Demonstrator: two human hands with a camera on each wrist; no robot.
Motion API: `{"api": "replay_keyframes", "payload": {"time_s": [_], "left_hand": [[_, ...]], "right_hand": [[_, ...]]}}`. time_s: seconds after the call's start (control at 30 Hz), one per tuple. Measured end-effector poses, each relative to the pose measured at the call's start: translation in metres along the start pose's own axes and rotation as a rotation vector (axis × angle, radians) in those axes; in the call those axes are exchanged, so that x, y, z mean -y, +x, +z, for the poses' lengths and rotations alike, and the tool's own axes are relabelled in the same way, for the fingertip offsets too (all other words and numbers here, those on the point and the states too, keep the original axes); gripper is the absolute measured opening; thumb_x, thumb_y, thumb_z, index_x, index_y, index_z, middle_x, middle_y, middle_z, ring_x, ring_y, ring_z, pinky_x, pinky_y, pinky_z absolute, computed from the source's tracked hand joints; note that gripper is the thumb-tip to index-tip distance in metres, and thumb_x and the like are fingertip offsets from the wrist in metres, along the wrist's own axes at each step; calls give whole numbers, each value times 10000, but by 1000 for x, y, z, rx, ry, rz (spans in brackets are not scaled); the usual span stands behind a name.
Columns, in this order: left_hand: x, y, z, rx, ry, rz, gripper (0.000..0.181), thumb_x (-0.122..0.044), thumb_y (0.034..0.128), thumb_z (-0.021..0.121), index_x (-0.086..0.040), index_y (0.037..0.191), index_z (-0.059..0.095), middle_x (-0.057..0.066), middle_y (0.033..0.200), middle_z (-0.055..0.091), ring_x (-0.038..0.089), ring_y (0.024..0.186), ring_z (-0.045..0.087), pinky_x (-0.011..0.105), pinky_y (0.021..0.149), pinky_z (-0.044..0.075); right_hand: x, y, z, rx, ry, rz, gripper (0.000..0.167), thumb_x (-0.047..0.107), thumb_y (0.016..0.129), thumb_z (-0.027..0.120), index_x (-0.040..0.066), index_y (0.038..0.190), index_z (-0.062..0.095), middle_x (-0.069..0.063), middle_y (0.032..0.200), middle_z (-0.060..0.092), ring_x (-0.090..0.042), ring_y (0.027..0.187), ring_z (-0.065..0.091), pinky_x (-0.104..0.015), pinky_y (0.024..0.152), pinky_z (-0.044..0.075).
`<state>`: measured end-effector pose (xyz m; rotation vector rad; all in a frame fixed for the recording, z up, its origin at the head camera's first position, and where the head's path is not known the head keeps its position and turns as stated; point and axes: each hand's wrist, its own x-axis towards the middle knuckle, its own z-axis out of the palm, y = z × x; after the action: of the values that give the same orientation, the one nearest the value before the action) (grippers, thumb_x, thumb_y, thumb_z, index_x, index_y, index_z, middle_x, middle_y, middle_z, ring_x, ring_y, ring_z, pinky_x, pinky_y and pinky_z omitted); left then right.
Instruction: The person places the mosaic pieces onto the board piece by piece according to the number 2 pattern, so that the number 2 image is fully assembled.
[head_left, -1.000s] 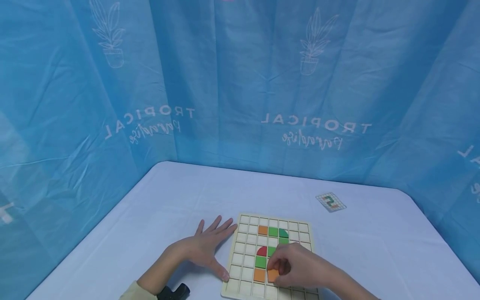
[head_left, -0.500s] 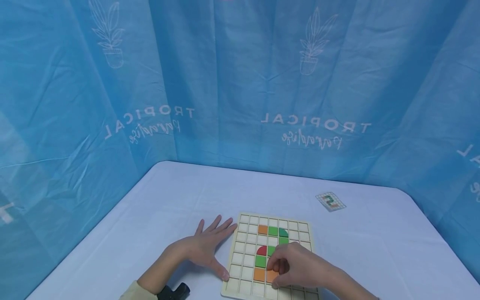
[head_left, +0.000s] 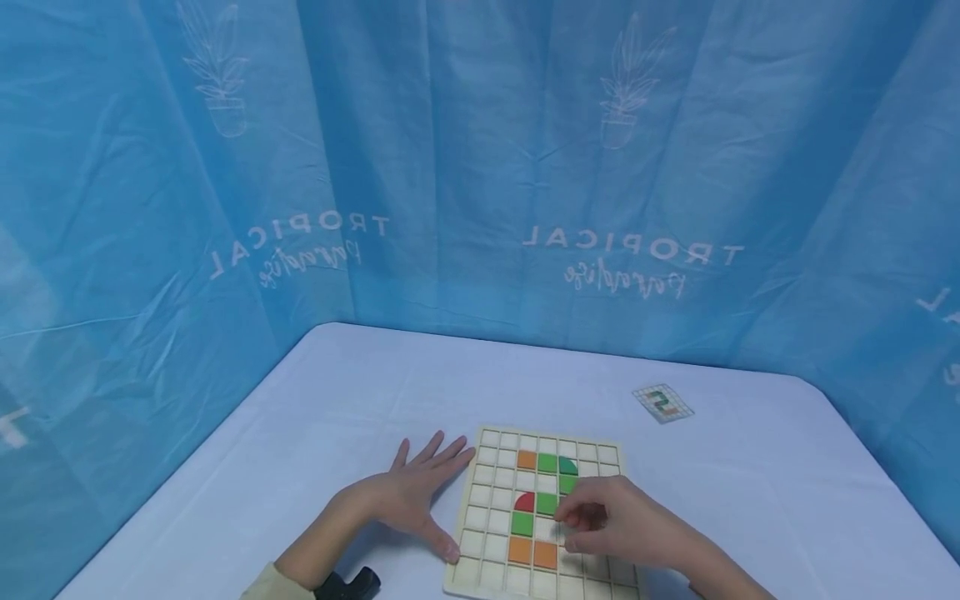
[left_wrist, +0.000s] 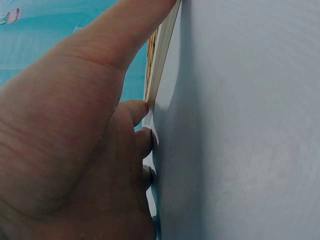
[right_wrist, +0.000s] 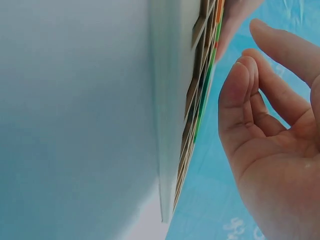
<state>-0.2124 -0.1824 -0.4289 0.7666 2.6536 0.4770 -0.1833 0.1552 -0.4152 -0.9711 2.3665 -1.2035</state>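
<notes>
A pale wooden grid board [head_left: 485,546] lies on the table with coloured tiles set in its cells. My left hand [head_left: 411,495] is spread flat beside it, thumb and a fingertip touching the board's left edge. Over the board's lower right part hovers my right hand [head_left: 618,521], fingers loosely bent; the right wrist view shows a gap between thumb and fingers, with nothing held. Two orange square tiles, a left one [head_left: 520,550] and a right one [head_left: 545,555], sit side by side near it. Above are a red rounded tile [head_left: 524,502], a dark green rounded tile [head_left: 567,466] and several green squares [head_left: 522,523].
A small patterned card [head_left: 663,403] lies on the white tablecloth [head_left: 360,375], beyond the board to the right. Blue printed curtains [head_left: 480,167] stand behind the table. A black object [head_left: 348,585] shows under the left wrist.
My right hand has let go of the right orange tile, which now lies flat beside the other orange one. That hand has lifted and shifted right. My left hand has stayed put.
</notes>
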Motion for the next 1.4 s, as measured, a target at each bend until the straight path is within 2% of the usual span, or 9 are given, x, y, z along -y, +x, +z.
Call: {"api": "replay_keyframes", "payload": {"time_s": [0.17,0.33,0.53,0.73,0.97,1.2,1.4], "left_hand": [[0,-1,0,1,-7,-7,1271,-791,540,719,-274,1555,158,-22,1608,64,291,1449,-63,632,1060,-109],[0,-2,-1,-5,-6,-9,1268,-794,538,718,-275,1554,165,-23,1607,75,289,1450,-58,633,1063,-100],[-1,-1,-1,-3,-13,-12,1265,-793,536,720,-283,1553,168,-25,1607,78,288,1450,-59,632,1063,-103],[0,0,-1,-1,-16,-12,1266,-792,537,721,-285,1554,162,-28,1607,70,283,1450,-67,631,1061,-109],[3,0,1,5,-23,1,1259,-792,546,716,-298,1554,146,-37,1608,53,273,1447,-85,631,1056,-122],[3,1,1,5,-25,8,1260,-797,549,710,-294,1555,143,-35,1608,51,274,1447,-89,631,1055,-124],[3,2,0,5,-11,6,1262,-801,551,706,-295,1556,135,-34,1608,47,276,1447,-87,635,1054,-120]], "right_hand": [[-3,-11,-9,-27,-11,45,198,219,843,757,148,1025,725,27,843,644,-95,741,589,-268,657,529],[-7,-25,-19,-75,-64,86,221,262,831,766,152,1015,710,26,855,634,-102,749,576,-266,649,513],[-13,-43,-31,-105,-58,172,234,273,824,767,149,1011,698,9,878,628,-120,760,572,-264,648,504],[-22,-58,-40,-124,-76,211,256,267,813,775,132,1013,688,11,865,618,-101,737,552,-259,630,497],[-33,-77,-43,-120,-18,263,333,271,794,792,98,1047,662,-16,819,593,-138,716,553,-270,604,487],[-33,-94,-47,-100,53,442,361,224,770,805,79,1056,640,-69,866,574,-222,758,520,-307,600,436],[-35,-105,-50,-94,69,471,347,186,786,786,58,1060,616,-71,922,574,-242,799,493,-326,603,414]]}}
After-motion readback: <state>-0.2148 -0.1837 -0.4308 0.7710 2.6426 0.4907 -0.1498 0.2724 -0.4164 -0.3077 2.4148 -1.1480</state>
